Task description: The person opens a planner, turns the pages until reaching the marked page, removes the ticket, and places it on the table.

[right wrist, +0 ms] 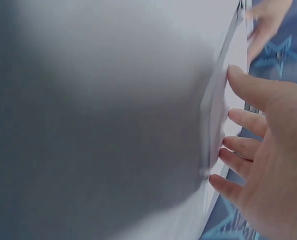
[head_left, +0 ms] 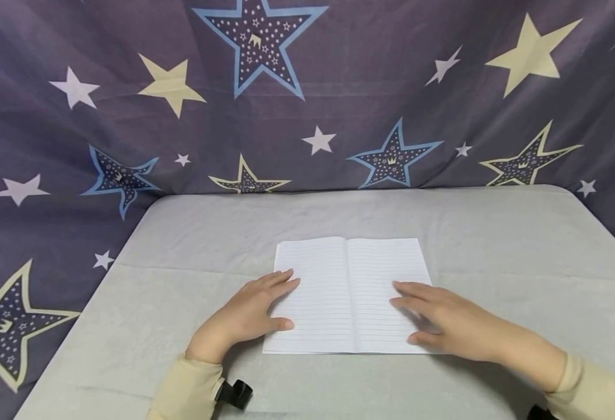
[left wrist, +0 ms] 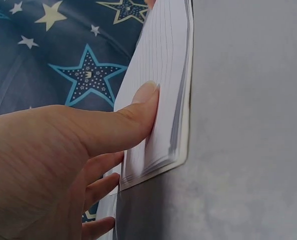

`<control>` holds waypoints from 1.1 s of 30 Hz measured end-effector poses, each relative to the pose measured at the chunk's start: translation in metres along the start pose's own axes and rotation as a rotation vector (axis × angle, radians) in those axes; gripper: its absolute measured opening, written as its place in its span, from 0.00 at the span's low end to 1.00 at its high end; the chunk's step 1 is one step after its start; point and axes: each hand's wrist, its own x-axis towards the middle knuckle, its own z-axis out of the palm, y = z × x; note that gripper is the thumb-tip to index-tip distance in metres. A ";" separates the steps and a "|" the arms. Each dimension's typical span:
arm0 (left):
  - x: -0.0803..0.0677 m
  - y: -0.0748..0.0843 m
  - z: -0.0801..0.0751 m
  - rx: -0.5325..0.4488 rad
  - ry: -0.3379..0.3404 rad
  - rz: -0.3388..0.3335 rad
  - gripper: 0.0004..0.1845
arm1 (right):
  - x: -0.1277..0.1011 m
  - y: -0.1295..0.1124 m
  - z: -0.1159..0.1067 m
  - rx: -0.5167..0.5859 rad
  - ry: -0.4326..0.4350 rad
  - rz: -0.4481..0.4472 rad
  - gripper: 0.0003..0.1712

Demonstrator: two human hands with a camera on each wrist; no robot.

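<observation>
The left hand (head_left: 249, 315) lies flat with fingers straight on the left page of the open notebook (head_left: 351, 294), its thumb pressing the near left part of the page; the left wrist view shows that thumb (left wrist: 138, 112) laid across the lined paper above the stacked page edges. The right hand (head_left: 443, 321) is spread, fingers relaxed and apart, over the right page near its right edge; whether the fingertips (right wrist: 238, 77) touch the paper I cannot tell, since they are blurred. The notebook lies open and flat between both hands, at the middle of the counter (head_left: 496, 245), nearer the near edge. Its pages are white, thin, ruled with fine lines, rectangular. The counter wears a smooth grey cloth, faintly creased. Behind hangs a dark curtain (head_left: 365, 76) printed with cream, white and blue-rimmed stars
</observation>
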 end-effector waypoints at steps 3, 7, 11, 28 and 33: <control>0.000 -0.002 -0.001 0.002 -0.002 0.002 0.40 | -0.013 0.014 -0.006 0.006 -0.013 0.078 0.37; -0.002 -0.004 -0.001 0.002 -0.004 -0.002 0.40 | -0.024 0.028 -0.007 0.035 -0.005 0.106 0.44; -0.001 -0.006 -0.001 -0.002 -0.004 -0.005 0.40 | -0.028 0.037 -0.004 0.048 0.043 0.059 0.49; -0.001 -0.011 -0.002 -0.099 -0.027 0.007 0.45 | -0.021 0.026 -0.005 -0.057 0.087 0.097 0.30; 0.000 -0.011 0.000 -0.104 -0.029 -0.005 0.45 | -0.023 0.026 -0.007 -0.043 0.033 0.116 0.44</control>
